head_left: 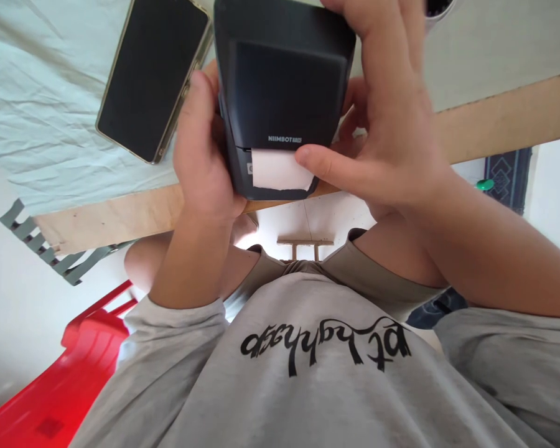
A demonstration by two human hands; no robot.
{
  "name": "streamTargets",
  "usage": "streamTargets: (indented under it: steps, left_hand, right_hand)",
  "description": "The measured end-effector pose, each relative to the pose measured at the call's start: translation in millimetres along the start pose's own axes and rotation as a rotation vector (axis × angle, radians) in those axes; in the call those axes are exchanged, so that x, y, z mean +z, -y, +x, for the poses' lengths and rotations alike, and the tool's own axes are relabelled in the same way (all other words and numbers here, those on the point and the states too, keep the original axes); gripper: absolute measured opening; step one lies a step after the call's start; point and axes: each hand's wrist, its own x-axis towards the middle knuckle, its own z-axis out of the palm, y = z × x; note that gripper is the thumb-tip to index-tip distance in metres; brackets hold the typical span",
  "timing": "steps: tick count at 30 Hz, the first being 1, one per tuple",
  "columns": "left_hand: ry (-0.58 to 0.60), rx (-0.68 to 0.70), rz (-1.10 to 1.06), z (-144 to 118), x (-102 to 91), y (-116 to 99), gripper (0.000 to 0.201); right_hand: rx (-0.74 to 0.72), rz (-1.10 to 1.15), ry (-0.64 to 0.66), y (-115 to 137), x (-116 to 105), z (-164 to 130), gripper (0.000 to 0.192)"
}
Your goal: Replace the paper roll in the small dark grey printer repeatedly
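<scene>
Black NIIMBOT label printer (pixel 289 87) up at wooden table edge (pixel 107 214), just beside smartphone (pixel 154 74). Good handling here: steady printer body, light thumb, paper pressed flat without skewing or tearing. Left hand (pixel 200 149) wrapped on printer's left side, gripping. Right hand (pixel 392 118) part-spread, thumb tip at white paper strip (pixel 277 171) by slot, fingers along right side; firm grip or mere touch, can't tell.

table (pixel 504 121) | pale wrinkled cloth (pixel 42 99) | phone (pixel 154 74), dark screen up | container (pixel 441 14), partly seen
</scene>
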Motion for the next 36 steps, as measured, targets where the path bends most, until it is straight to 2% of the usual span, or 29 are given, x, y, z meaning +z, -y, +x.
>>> streamTargets:
  steps: [3,4,6,8,9,11,13,15,17,19,20,23,25,27,29,32,34,36]
  left_hand:
    - [0.175,0.120,0.005,-1,0.2,3,0.049]
    - [0.179,0.135,0.004,-2,-1.2,4,0.041]
    - [0.140,0.115,-0.025,-2,-4.1,8,0.024]
    - [0.099,0.087,-0.075,-3,-5.3,9,0.020]
    - [0.105,0.080,-0.087,-3,-5.2,9,0.019]
    - [0.103,0.079,-0.091,-4,-4.4,8,0.018]
    - [0.091,0.047,-0.083,-5,-4.3,7,0.018]
    - [0.088,0.011,-0.084,-5,-5.0,6,0.021]
    - [0.094,0.008,-0.074,-5,-5.8,7,0.023]
    - [0.096,0.025,-0.058,-5,-5.9,8,0.025]
    - [0.092,0.039,-0.047,-5,-5.6,8,0.026]
    - [0.101,0.058,0.009,-6,-5.4,8,0.031]
    - [0.100,0.062,0.043,-6,-6.5,8,0.030]
    - [0.105,0.062,0.063,-5,-8.4,9,0.032]
    - [0.107,0.075,0.085,-4,-9.7,10,0.035]
    - [0.109,0.078,0.097,-4,-10.1,11,0.033]
    - [0.127,0.073,0.069,-4,-11.1,10,0.031]
    - [0.179,0.078,0.069,-4,-13.6,9,0.039]
  right_hand:
    - [0.024,0.004,-0.099,-1,-1,-3,0.092]
    - [0.056,0.047,-0.106,-1,-1,-3,0.090]
    - [0.249,0.194,-0.077,0,-1,-2,0.086]
    - [0.338,0.291,-0.142,3,1,2,0.082]
    - [0.303,0.295,-0.195,5,2,4,0.072]
    - [0.091,0.227,-0.330,8,3,9,0.051]
    - [-0.033,0.173,-0.373,10,4,13,0.060]
    - [-0.070,0.161,-0.419,9,4,15,0.072]
    - [-0.081,0.161,-0.454,7,3,14,0.074]
    - [-0.013,0.115,-0.396,7,2,15,0.062]
    - [0.065,0.042,-0.316,8,0,16,0.054]
    - [0.254,-0.342,0.039,20,-6,24,0.042]
    - [0.253,-0.533,0.234,31,-10,30,0.042]
    - [0.289,-0.611,0.352,41,-13,35,0.040]
    - [0.348,-0.646,0.401,45,-15,38,0.040]
    - [0.351,-0.627,0.421,43,-16,37,0.048]
    - [0.266,-0.548,0.396,39,-18,35,0.052]
    - [0.285,-0.347,0.325,34,-21,31,0.050]
